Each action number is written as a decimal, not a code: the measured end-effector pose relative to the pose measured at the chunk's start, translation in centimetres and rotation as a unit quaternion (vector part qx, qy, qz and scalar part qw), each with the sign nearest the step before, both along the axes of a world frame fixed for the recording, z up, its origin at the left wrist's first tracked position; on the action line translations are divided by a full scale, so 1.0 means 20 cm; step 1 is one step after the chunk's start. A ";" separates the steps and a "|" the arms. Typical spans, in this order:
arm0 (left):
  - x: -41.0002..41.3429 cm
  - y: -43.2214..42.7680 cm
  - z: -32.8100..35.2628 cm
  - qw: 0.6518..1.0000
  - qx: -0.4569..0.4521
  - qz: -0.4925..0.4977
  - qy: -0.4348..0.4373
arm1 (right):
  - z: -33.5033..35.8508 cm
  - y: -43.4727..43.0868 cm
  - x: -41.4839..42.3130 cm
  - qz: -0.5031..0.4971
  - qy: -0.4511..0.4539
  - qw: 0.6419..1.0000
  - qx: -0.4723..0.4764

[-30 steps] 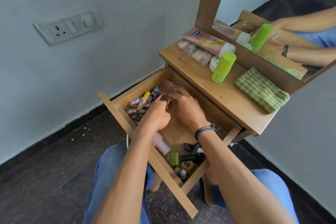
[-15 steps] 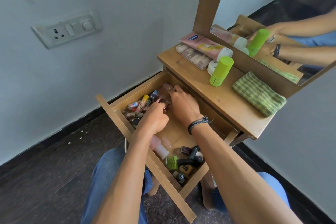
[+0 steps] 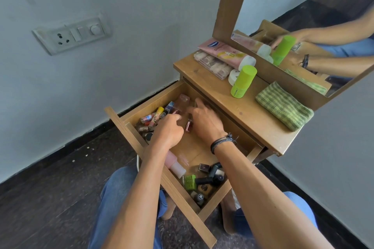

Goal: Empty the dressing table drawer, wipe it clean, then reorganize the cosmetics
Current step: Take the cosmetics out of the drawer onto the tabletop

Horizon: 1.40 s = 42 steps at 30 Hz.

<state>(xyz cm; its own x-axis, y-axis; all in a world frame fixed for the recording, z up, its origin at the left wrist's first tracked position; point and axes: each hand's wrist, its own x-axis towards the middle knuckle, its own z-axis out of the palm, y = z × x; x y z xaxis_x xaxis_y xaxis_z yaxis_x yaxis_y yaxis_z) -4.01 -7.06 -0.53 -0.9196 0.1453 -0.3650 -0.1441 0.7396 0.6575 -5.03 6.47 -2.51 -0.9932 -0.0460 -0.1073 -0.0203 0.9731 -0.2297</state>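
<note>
Both hands are held in the open wooden drawer [image 3: 150,100], among small mixed cosmetics [image 3: 153,118]. Left hand [image 3: 168,133] fingers are curled, right hand [image 3: 205,122] fingers spread; whether anything is grasped cannot be told.

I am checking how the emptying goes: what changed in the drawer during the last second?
Little. The left hand and right hand drew slightly apart, with a small dark red bottle now plainly visible between them on the wooden drawer floor. Whether either hand holds anything is unclear. The cosmetics at both drawer ends and the folded green checked cloth stayed put.
</note>
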 end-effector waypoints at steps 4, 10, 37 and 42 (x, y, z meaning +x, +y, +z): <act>-0.01 -0.01 -0.01 0.999 0.024 0.018 0.032 | -0.02 0.02 0.04 -0.010 0.027 0.998 -0.055; -0.06 -0.04 0.01 0.970 0.188 0.138 0.066 | -0.03 0.01 0.16 -0.061 0.093 0.983 -0.145; -0.04 0.01 0.00 0.943 0.275 0.181 0.048 | 0.14 0.13 0.26 -0.036 0.189 0.979 -0.069; -0.04 0.01 -0.01 0.946 0.270 0.176 0.045 | 0.18 0.12 0.20 -0.019 0.173 0.982 -0.080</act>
<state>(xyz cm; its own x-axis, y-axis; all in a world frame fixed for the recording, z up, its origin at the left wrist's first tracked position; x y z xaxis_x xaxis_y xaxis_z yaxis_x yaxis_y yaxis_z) -4.82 -6.85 -0.64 -0.9694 -0.0329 -0.2433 -0.2447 0.2095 0.9467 -0.93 8.86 1.00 -0.9704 0.0030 0.2416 -0.0882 0.9265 -0.3658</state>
